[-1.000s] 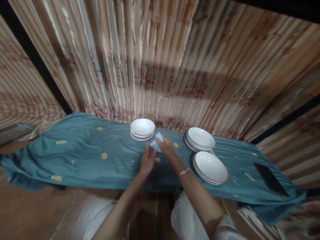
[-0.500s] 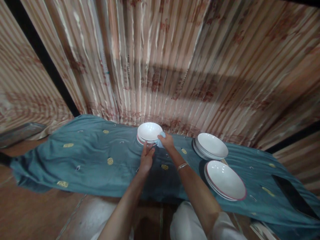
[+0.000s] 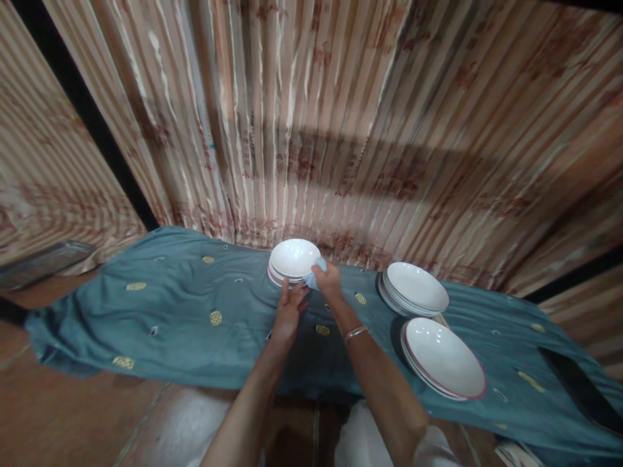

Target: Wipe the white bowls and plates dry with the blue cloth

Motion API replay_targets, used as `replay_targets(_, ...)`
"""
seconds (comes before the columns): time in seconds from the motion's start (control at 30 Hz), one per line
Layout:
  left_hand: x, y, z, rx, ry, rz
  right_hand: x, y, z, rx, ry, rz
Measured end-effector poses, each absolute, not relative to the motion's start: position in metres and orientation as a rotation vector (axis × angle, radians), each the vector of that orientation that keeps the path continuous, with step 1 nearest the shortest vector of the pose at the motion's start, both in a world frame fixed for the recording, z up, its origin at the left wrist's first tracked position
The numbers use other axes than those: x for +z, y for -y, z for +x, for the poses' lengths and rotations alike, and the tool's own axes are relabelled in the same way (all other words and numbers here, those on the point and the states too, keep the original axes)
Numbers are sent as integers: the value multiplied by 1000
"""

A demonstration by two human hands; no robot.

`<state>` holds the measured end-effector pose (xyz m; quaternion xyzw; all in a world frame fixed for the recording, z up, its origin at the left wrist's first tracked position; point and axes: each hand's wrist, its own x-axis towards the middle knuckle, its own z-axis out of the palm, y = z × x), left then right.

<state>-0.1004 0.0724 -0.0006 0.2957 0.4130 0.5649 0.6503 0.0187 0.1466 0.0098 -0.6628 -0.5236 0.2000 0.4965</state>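
At the far middle of the cloth-covered table stands a small stack of white bowls (image 3: 294, 257), the lowest with a pinkish rim. My right hand (image 3: 329, 281) is closed on a light blue cloth (image 3: 312, 279) and presses it to the stack's right front side. In front of the bowls, my left hand (image 3: 291, 307) has its fingers stretched out, with the fingertips at the lower rims. Whether they touch the stack is hard to tell.
To the right are a stack of white plates (image 3: 417, 287) and, nearer, a stack of red-rimmed dishes (image 3: 444, 357). A dark flat object (image 3: 579, 386) lies at the right end of the green tablecloth (image 3: 175, 337). A patterned curtain (image 3: 311, 130) hangs behind.
The view has shifted slightly. My left hand's fingers have spread a little more at the front of the bowls. The right hand stays at the stack's right side with the blue cloth.
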Motion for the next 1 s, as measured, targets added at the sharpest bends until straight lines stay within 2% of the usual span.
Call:
replay_targets(0.3, 11, -59, -97, 1458, -923, 704, 36, -83, 41, 620, 1155, -1378)
replay_targets(0.5, -1, -28, -93, 1382, -931, 623, 24, -9, 60, 676, 1081, -1394)
replay_targets(0.67, -14, 3, -87, 1291, -926, 555, -4, 23, 77, 703, 1083, -1491)
replay_targets(0.9, -31, 13, -83, 1209, -978, 433, -31, 26, 100, 783, 1300, -1673)
replay_targets(1.0, -33, 15, -85, 1183, -948, 455, -28, 27, 115, 664, 1513, -1839)
